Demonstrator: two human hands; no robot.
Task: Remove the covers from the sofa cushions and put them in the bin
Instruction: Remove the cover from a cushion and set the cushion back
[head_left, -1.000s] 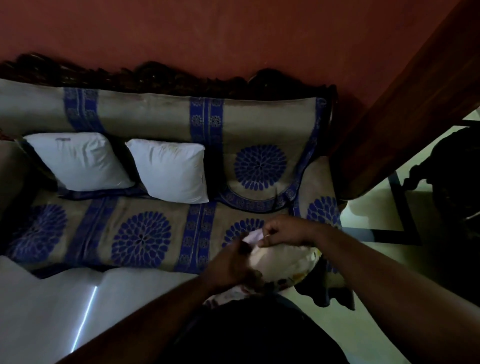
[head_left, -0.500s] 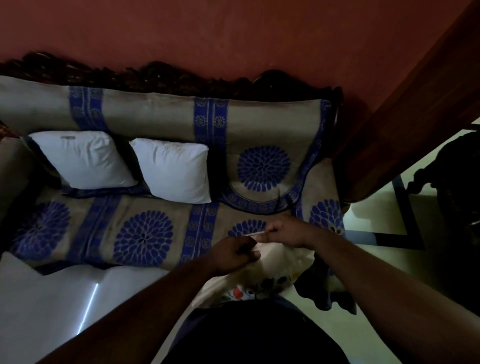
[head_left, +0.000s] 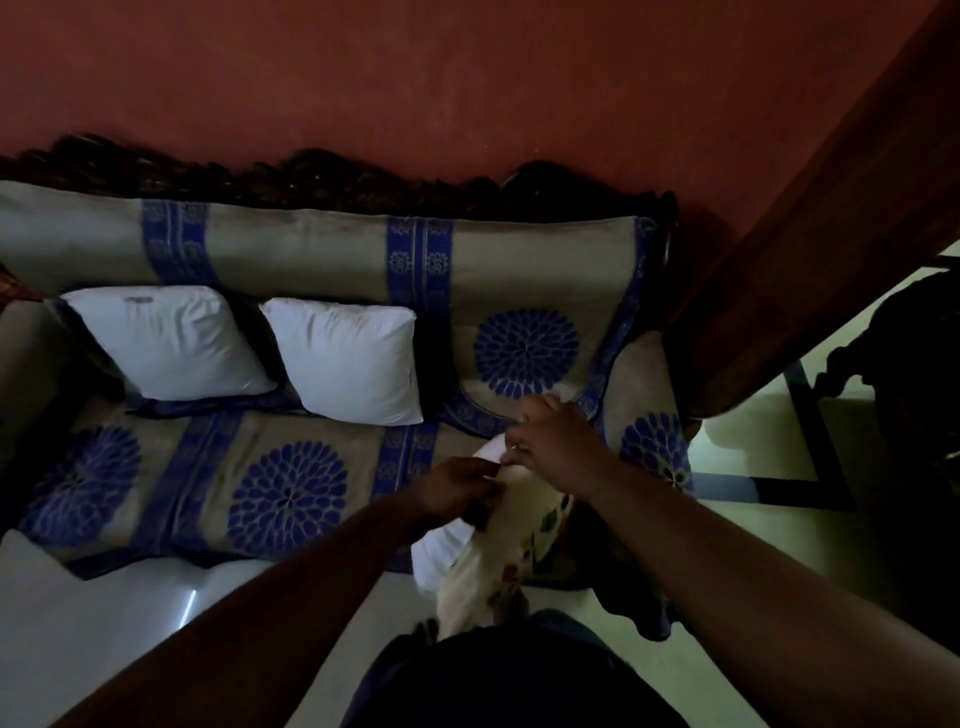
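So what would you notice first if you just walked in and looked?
Probably the two white cushions, already bare, leaning on the sofa back at the left. Next, the big blue flowers on the sofa's throw. Then, in front, the left hand and right hand gripping a third cushion at the sofa's right end, its flowered cover partly off.

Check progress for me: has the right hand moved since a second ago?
Yes. The right hand has moved up toward the sofa backrest's flower motif.
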